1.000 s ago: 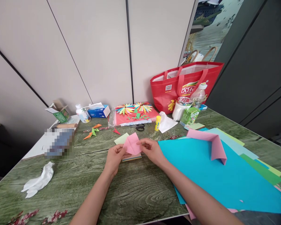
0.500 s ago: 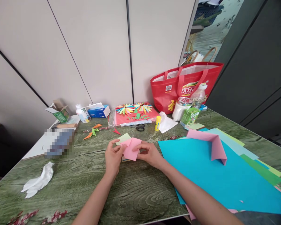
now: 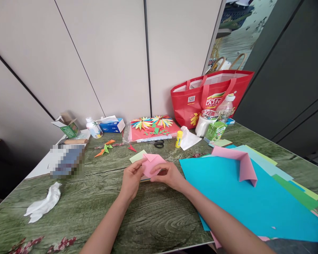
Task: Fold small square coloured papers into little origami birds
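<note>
Between my two hands is a small square of pink paper [image 3: 153,163], with a corner folded over along its top edge. My left hand [image 3: 132,178] pinches its left side between thumb and fingers. On the right side, my right hand [image 3: 169,175] grips the paper, its fingers curled and the thumb underneath. Pale green paper [image 3: 137,156] lies on the table just behind the pink sheet, partly covered. Something thin with a light edge shows below the pink sheet, mostly hidden.
Large blue paper [image 3: 222,190] covers the right side, a folded pink strip [image 3: 243,160] on top. Behind stand a yellow glue stick [image 3: 178,139], scissors [image 3: 159,144], paper stars [image 3: 151,122] and a red bag [image 3: 190,106]. Crumpled tissue [image 3: 44,203] lies left; small folded pieces [image 3: 105,149] sit nearer the middle.
The pink paper has turned in my hands, and its folded corner now lies at the top. My left hand has shifted slightly right; my right hand has barely moved.
</note>
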